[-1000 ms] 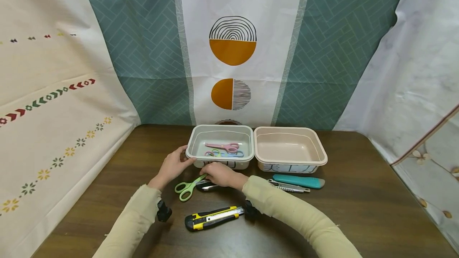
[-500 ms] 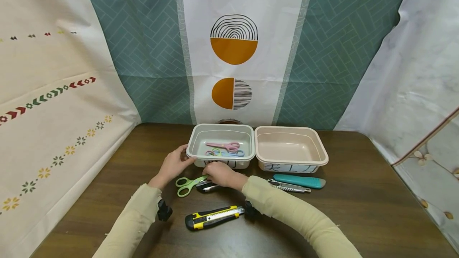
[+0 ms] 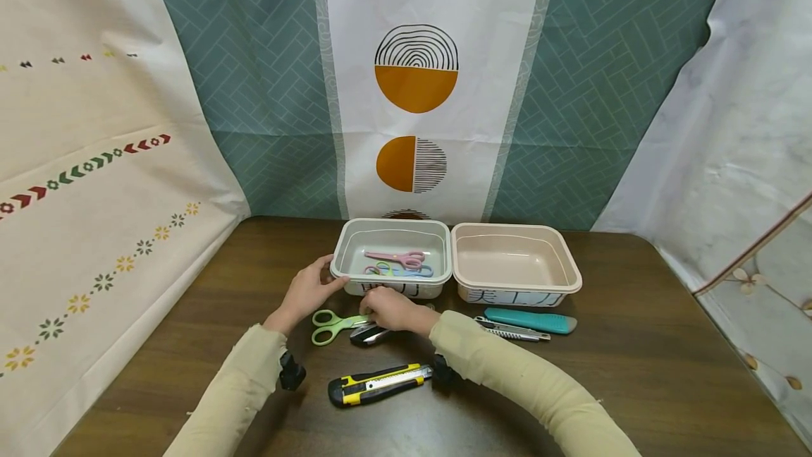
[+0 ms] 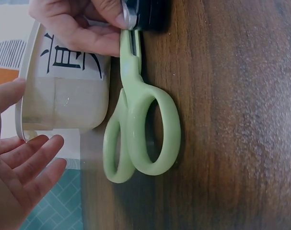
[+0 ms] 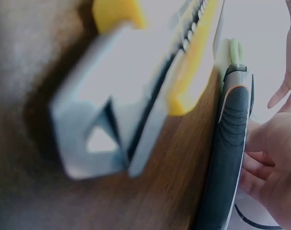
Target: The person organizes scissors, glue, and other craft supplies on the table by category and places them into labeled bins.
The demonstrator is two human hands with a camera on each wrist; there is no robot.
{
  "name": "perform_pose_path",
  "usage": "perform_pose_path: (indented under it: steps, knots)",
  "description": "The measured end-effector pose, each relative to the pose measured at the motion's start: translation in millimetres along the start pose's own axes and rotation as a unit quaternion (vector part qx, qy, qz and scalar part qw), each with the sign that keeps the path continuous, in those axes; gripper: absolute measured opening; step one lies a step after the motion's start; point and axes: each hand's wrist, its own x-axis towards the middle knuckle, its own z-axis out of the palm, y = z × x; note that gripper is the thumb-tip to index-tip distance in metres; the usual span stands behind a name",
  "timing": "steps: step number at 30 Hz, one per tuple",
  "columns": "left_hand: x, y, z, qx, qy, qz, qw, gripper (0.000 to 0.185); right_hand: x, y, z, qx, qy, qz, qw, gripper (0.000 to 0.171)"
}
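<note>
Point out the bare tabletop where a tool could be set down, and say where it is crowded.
Bare wood lies left of the green scissors toward the patterned cloth, right of the teal knife to the table edge, and behind the pink tray, itself empty. It is crowded in front of the grey tray: both hands, scissors, dark knife, yellow knife.

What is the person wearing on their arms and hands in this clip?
Both arms wear long, pale yellow-beige sleeves reaching to the wrists. The left hand and right hand are bare: no gloves, no visible rings. A small black device is strapped under each wrist.
</note>
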Motion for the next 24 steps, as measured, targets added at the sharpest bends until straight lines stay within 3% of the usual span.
perform_pose_path:
  steps: [11, 24]
  knots:
    - [-0.6, 1.5, -0.9, -0.001, -0.001, -0.001, 1.0, 0.061, -4, 4, 1, 0.08, -0.004, 0.023, 0.996, 0.014]
    - [1.1, 4.2, -0.2, 0.003, 0.004, 0.0, 1.0, 0.06, -13, 13, -3, 0.158, 0.007, 0.021, 0.987, 0.013]
